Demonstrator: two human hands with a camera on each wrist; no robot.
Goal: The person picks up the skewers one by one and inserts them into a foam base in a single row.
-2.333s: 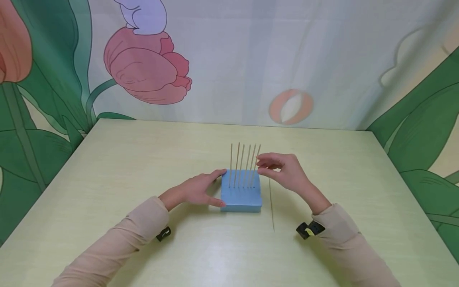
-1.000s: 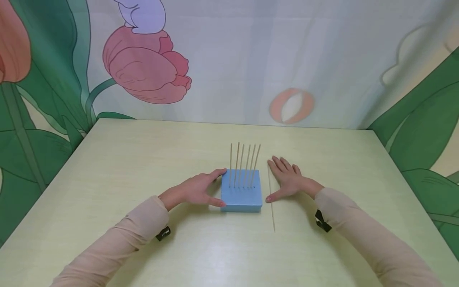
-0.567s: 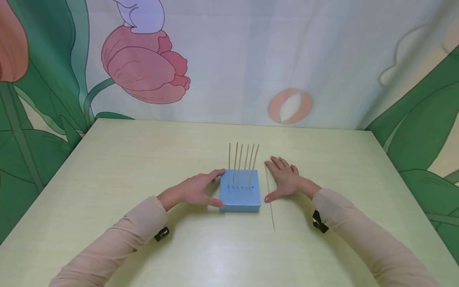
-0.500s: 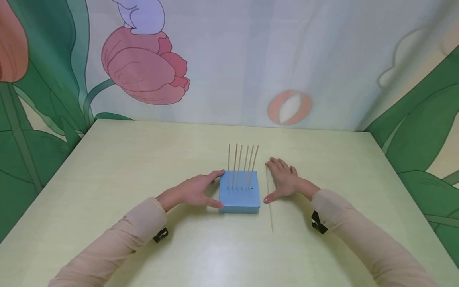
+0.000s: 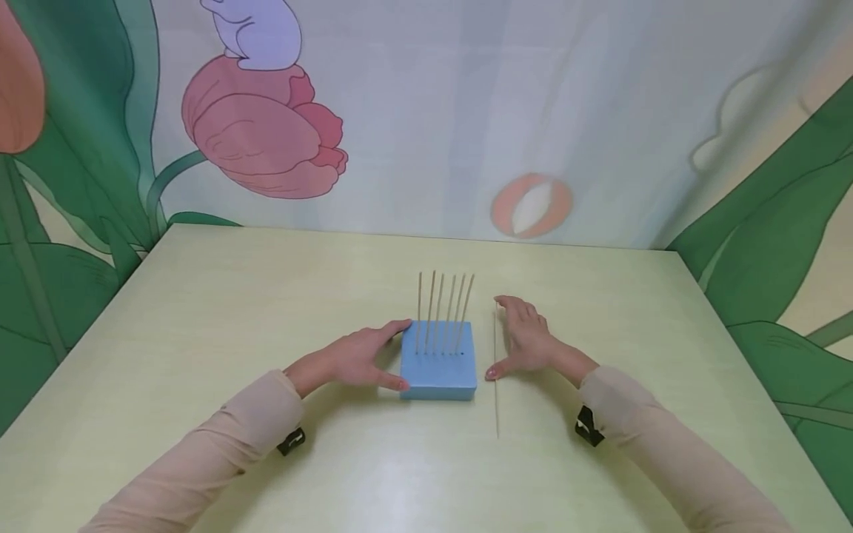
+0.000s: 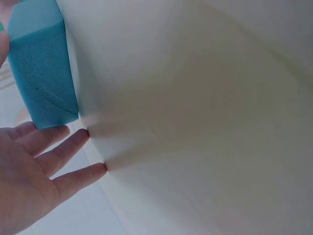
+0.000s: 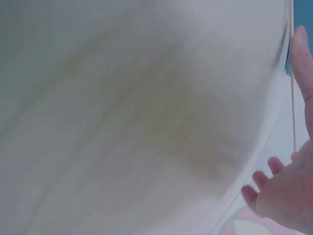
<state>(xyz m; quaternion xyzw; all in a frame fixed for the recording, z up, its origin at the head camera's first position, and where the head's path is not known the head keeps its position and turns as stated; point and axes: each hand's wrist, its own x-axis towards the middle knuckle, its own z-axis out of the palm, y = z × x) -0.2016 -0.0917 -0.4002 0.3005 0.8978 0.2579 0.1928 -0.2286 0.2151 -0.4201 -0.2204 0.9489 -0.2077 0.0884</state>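
A blue foam block (image 5: 438, 376) sits on the table, a row of several thin wooden sticks (image 5: 429, 300) standing upright in it. One small dark hole (image 5: 462, 354) shows at the row's right end. My left hand (image 5: 356, 357) holds the block's left side, thumb at the front corner and forefinger at the back corner; the left wrist view shows the other fingers spread below the foam (image 6: 46, 73). Right of the block lies a single loose stick (image 5: 496, 411). My right hand (image 5: 526, 342) is over it, forefinger at its far end and thumb across its middle.
The pale wooden table (image 5: 266, 281) reaches back to a curtain (image 5: 426, 133) printed with flowers and leaves. Dark wrist straps (image 5: 588, 427) hang below both sleeves.
My right hand has come down from the rightmost upright stick to the loose stick on the table. That stick has turned slightly straighter. The left hand stays at the block.
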